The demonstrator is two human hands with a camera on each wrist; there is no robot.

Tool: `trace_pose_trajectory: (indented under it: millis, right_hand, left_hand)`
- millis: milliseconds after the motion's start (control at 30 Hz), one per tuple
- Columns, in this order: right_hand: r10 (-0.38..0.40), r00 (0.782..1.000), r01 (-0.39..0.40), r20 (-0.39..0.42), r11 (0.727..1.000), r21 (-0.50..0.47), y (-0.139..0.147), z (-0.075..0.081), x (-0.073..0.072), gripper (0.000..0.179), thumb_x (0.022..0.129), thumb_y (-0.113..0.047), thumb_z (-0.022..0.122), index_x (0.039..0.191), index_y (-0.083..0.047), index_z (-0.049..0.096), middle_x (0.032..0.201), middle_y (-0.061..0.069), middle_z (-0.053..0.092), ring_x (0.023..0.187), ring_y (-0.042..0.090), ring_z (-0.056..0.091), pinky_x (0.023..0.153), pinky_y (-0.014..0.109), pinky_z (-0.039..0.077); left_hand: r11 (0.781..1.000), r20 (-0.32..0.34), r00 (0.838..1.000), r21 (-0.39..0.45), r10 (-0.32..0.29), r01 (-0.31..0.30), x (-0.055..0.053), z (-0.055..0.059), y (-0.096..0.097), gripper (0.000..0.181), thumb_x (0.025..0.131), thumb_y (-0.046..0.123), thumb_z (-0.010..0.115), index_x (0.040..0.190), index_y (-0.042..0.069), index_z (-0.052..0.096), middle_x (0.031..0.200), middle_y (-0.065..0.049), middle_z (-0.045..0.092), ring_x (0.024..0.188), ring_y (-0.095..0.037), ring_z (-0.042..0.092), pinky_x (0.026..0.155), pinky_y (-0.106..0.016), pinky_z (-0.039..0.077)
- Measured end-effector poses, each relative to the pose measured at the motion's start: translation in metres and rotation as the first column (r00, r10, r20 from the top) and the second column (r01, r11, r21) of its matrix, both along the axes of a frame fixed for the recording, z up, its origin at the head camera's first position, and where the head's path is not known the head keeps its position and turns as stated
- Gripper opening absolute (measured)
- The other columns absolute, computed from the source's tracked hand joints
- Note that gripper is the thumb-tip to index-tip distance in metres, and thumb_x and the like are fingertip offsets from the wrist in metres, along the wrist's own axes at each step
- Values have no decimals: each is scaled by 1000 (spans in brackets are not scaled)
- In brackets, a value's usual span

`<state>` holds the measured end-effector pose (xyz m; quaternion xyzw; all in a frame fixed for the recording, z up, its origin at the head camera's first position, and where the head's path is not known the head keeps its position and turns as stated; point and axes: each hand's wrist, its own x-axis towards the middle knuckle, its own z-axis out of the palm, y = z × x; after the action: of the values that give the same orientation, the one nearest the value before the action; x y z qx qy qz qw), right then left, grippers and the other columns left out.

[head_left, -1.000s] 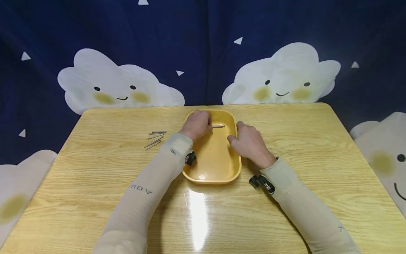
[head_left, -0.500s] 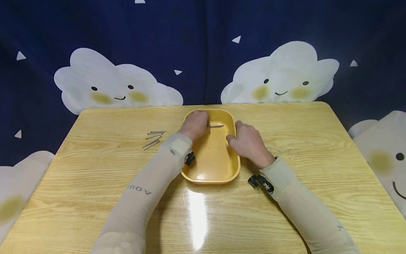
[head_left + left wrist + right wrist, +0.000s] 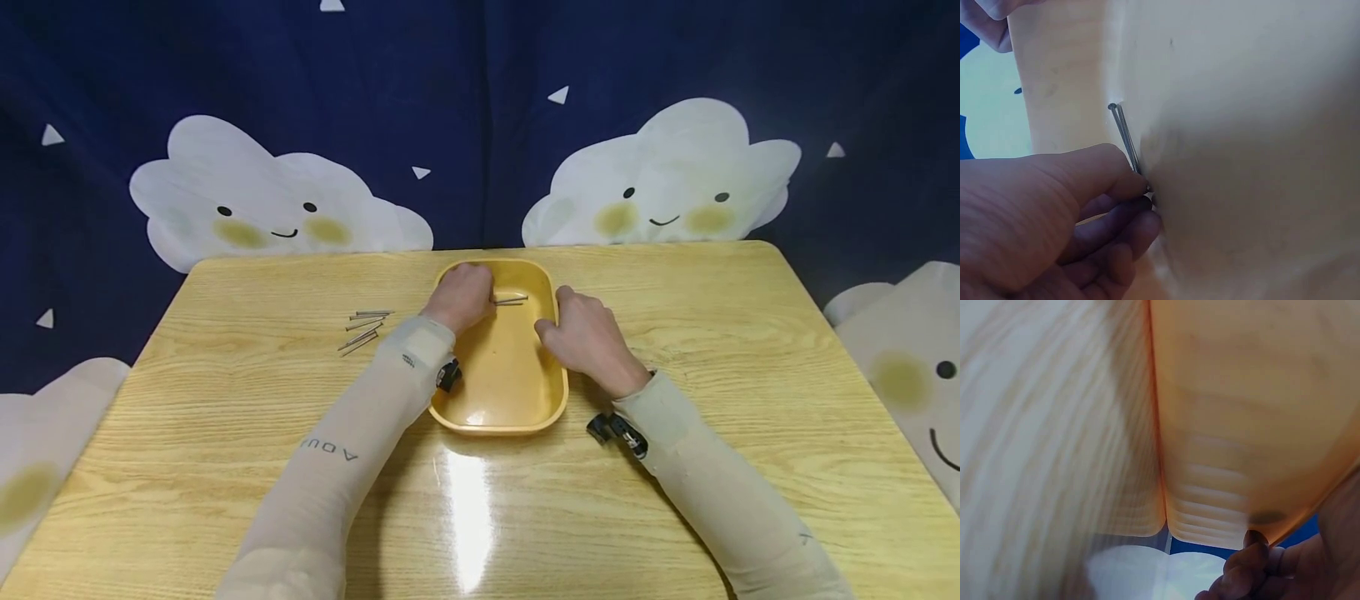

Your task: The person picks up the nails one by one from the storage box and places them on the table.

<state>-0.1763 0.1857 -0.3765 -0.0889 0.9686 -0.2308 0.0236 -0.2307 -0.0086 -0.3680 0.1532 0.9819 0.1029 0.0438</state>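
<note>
A yellow plastic tray (image 3: 498, 430) stands at the table's far middle. My left hand (image 3: 461, 293) reaches into its far left part, with thumb and fingertips together at the near ends of two thin steel nails (image 3: 514, 298). In the left wrist view the nails (image 3: 1125, 134) lie side by side along the base of the tray wall, and the thumb and fingers pinch at their lower ends; the fingers hide those ends. My right hand (image 3: 588, 333) grips the tray's right rim, thumb inside. In the right wrist view its curled fingers (image 3: 1241, 572) are at the tray's outer wall.
Several loose nails (image 3: 364, 320) lie on the wooden table (image 3: 225, 433) left of the tray. Behind the table's far edge hangs a dark blue curtain (image 3: 480, 125) with cloud shapes.
The two nails at my left fingertips now show slightly apart, where before they looked almost like one line. My right hand still holds the rim, and the tray stays in place.
</note>
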Motion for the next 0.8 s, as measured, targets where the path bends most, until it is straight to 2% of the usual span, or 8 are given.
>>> trace_pose_trajectory:
  millis: [267,500,800]
  right_hand:
    - [1,1000,-1,-5,1000,-6,-1,3,1,30,95,-31,55,104,-3,55,88,17,64,78,34,61,65,41,47]
    - [-5,1000,5,-5,1000,-12,-1,2,3,31,95,-31,55,105,-2,55,88,17,64,77,34,61,65,41,48]
    - [-5,1000,5,8,1000,-16,0,1,4,29,95,-31,55,105,-4,55,87,16,64,75,33,61,63,38,47]
  left_hand:
    - [1000,25,1000,-15,7,-7,1,3,0,10,93,12,73,93,3,69,99,-14,74,83,-24,62,83,-41,57]
    - [1000,47,999,-11,-16,16,1,2,1,14,92,14,75,96,2,68,101,-15,73,88,-26,63,88,-43,57]
    - [1000,110,994,19,-11,9,4,4,3,20,87,18,81,99,4,73,100,-10,74,82,-22,60,76,-34,52]
